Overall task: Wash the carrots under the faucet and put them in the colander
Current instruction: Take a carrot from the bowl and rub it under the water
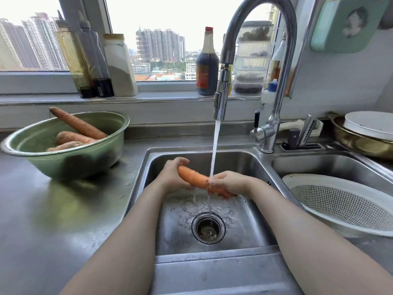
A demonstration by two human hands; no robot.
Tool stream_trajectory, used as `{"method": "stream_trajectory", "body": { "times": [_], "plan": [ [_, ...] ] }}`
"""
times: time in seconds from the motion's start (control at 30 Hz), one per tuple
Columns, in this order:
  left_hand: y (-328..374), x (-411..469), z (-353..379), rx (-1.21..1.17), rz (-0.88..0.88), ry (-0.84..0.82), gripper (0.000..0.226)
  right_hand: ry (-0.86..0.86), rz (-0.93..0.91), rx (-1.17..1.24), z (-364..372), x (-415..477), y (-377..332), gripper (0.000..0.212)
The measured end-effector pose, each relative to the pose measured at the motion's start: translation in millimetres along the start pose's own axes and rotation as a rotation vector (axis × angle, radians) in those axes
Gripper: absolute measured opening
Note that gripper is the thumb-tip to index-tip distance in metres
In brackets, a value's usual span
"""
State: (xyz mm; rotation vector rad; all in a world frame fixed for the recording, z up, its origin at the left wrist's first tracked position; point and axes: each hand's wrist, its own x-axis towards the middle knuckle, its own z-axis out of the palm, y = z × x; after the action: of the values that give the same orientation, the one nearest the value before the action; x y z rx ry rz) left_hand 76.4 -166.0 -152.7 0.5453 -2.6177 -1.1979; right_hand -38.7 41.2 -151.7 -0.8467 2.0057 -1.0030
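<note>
Rinsing step: under the curved steel faucet [222,99], above the sink, I hold the wet orange carrot [193,178], left hand [172,177] curled round its thick end, right hand [228,182] round its tip. Next, I judge: carry it rightward into the white perforated plastic colander [297,180].

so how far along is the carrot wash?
Done: nothing yet; no carrot shows in the colander.
In hand: one carrot, gripped by the left hand and right hand under the running faucet.
Left: three dirty carrots wait in the bowl; all four must end up in the colander.
</note>
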Motion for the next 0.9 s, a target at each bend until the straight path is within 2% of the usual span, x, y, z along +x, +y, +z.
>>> {"method": "stream_trajectory", "body": {
  "times": [0.1, 0.17, 0.3, 0.37, 0.43, 0.53, 0.63, 0.7, 0.83, 0.9],
  "plan": [
    [-5.6, 1.9, 3.4, -0.054, -0.092, -0.062, 0.100, -0.059, 0.030, 0.007, 2.9, -2.3, -0.3, 0.019],
    [-3.5, 0.5, 4.2, -0.175, -0.141, -0.057, 0.105, -0.037, 0.039, -0.018, 4.2, -3.9, -1.7, 0.022],
    [8.6, 1.3, 7.6, -0.549, -0.261, 0.049, 0.105, 0.224, 0.054, -0.086, 7.9, 2.4, -6.0, 0.065],
    [16.2, 3.3, 13.5, -0.892, -0.402, 0.050, 0.092, 0.283, 0.021, 0.008, 8.7, 5.1, -7.0, 0.060],
    [23.4, 3.7, 19.0, -1.148, -0.498, -0.039, 0.073, 0.196, -0.001, 0.085, 6.2, 2.1, -7.5, 0.041],
    [27.9, 0.3, 25.3, -1.132, -0.566, -0.100, 0.053, -0.029, 0.023, 0.221, 5.0, -3.2, -4.7, 0.018],
    [28.5, -1.2, 28.0, -1.022, -0.560, -0.142, 0.041, -0.123, 0.074, 0.297, 10.3, -5.0, -4.3, 0.016],
    [27.5, -1.1, 28.1, -0.954, -0.546, -0.160, 0.043, -0.055, 0.081, 0.221, 13.5, -6.5, -8.9, 0.020],
    [27.1, -1.9, 31.4, -0.919, -0.489, -0.209, 0.038, 0.146, 0.098, 0.050, 14.5, -7.8, -18.8, 0.057],
    [29.4, -3.2, 35.0, -0.915, -0.466, -0.227, 0.038, 0.171, 0.125, 0.058, 13.5, -8.3, -18.0, 0.064]
  ]
}}
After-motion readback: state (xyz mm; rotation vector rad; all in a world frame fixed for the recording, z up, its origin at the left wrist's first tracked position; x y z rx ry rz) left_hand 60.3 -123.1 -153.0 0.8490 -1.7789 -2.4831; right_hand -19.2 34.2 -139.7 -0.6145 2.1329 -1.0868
